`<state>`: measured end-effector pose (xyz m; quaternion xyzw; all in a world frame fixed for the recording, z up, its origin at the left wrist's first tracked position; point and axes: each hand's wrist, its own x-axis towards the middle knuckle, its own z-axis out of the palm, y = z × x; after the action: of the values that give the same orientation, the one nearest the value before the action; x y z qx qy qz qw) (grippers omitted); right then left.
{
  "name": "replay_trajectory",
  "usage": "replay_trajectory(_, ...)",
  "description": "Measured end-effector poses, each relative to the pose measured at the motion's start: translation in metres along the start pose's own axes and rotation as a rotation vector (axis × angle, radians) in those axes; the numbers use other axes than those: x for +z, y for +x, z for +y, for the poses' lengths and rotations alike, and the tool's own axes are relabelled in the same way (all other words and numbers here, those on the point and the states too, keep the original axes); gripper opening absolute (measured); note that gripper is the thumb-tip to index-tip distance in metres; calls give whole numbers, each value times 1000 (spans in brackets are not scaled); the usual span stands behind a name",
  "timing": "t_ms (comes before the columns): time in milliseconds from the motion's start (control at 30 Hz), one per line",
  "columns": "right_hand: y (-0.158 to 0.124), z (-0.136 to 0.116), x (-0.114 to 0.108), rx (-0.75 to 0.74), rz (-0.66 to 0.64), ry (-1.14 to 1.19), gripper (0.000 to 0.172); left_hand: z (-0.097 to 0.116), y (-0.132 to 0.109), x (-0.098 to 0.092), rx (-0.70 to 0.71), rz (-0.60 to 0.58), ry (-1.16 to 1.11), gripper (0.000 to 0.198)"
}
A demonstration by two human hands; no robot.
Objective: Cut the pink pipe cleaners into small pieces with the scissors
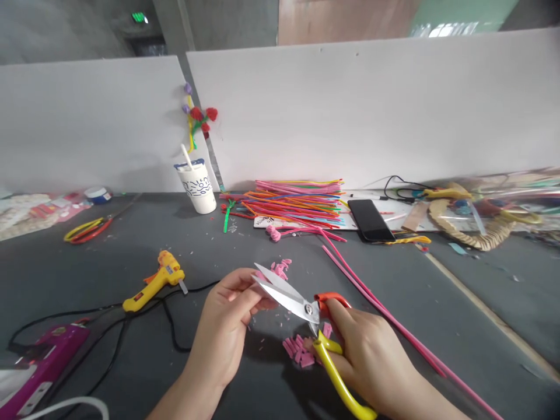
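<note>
Head camera, looking down: a person's right hand (371,356) grips the orange and yellow handles of a pair of scissors (301,306), fingers wrapped tight around them and the blades standing open. The left hand (227,326) meets the blade tips, its fingers pinched together on a short pink piece (261,275) that is largely hidden behind them. The work in hand appears to be snipping pink stem into short lengths; cut pink bits (300,350) lie on the grey worktop (245,245) just under the scissors, with a second scatter (280,268) just beyond the blades. A clean cut from here would seem to call for the blades to close squarely across the piece with the left fingertips kept clear of the edge. Long pink stems (371,297) run off to the right, a yellow glue gun (153,283) lies to the left on its black cord. Farther back sit a bundle of coloured stems (297,201), a dark phone (371,220) and a white cup (198,186) against the partition
</note>
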<state>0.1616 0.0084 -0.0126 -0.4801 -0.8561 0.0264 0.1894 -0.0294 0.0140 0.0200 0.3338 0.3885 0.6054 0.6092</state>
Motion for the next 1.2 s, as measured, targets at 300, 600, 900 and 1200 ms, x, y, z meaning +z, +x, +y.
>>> replay_trajectory(300,-1,-1,-1,-31,53,-60,21,-2,0,-3,18,-12,7,7)
replay_trajectory(600,0,-2,0,-64,108,-100,20,-2,0,-3,2,-15,-7,8)
replay_trajectory(900,0,-2,0,-51,84,-83,23,-1,0,-2,-7,10,11,7)
replay_trajectory(1200,-3,0,1,-16,13,-40,25,-2,0,-2,-13,19,9,6)
